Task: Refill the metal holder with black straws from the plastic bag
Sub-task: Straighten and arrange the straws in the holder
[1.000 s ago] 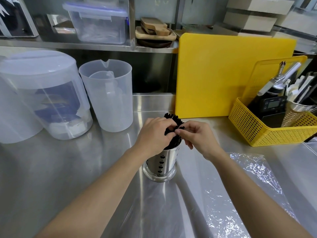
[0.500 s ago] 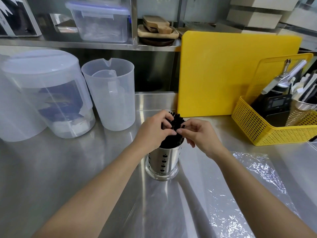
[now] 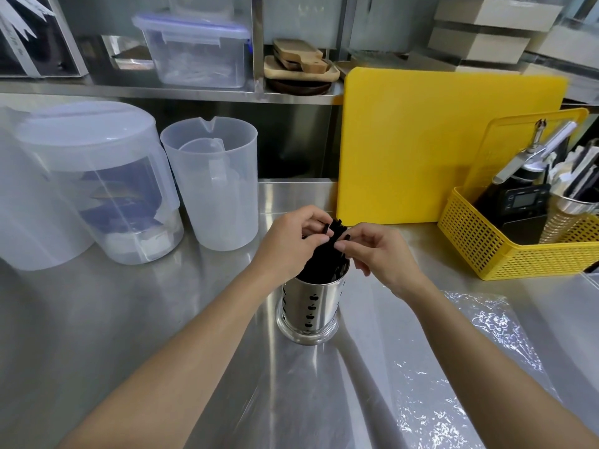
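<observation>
Black straws (image 3: 325, 254) stand nearly upright in the perforated, cylindrical metal holder (image 3: 308, 314) at the counter's (image 3: 97, 319) centre, tops leaning slightly away. The left hand (image 3: 288, 243) curls around the bundle; the right hand (image 3: 379, 254) pinches straw tips between thumb and forefinger. A crinkled, clear plastic bag (image 3: 453, 367) lies flat just right of the holder.

The scene is bright and evenly lit, with cool daylight from the upper right. The steel counter (image 3: 97, 319) shows soft pale reflections, and the clear plastic bag (image 3: 479, 367) gives sharp white glare spots. Shadows are weak. The wide-angle lens bends the shelf edge (image 3: 162, 90) and stretches the corners. The yellow cutting board (image 3: 437, 140) looks slightly blurred at its right edge.
</observation>
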Demonstrator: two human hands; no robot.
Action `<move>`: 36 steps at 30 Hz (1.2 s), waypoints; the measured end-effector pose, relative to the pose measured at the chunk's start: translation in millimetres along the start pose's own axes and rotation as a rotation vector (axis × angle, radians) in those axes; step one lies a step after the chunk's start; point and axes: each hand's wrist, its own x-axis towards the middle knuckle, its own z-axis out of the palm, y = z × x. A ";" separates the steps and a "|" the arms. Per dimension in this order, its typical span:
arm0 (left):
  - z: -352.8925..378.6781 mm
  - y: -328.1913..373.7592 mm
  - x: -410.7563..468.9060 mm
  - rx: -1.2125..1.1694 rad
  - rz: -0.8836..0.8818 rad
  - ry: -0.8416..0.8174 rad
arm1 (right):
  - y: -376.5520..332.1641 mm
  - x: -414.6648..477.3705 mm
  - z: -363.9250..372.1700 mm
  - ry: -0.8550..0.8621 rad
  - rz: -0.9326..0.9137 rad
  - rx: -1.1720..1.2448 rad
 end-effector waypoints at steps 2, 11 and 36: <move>-1.0 1.7 -0.6 0.022 0.014 -0.022 | -6.8 1.5 -2.9 0.020 -0.013 -0.010; 1.2 18.4 9.3 0.116 0.117 -0.062 | -68.5 17.8 -13.3 0.059 -0.229 -0.010; -20.9 6.8 9.7 -0.196 -0.237 0.424 | -55.6 8.2 -33.7 0.419 -0.436 0.122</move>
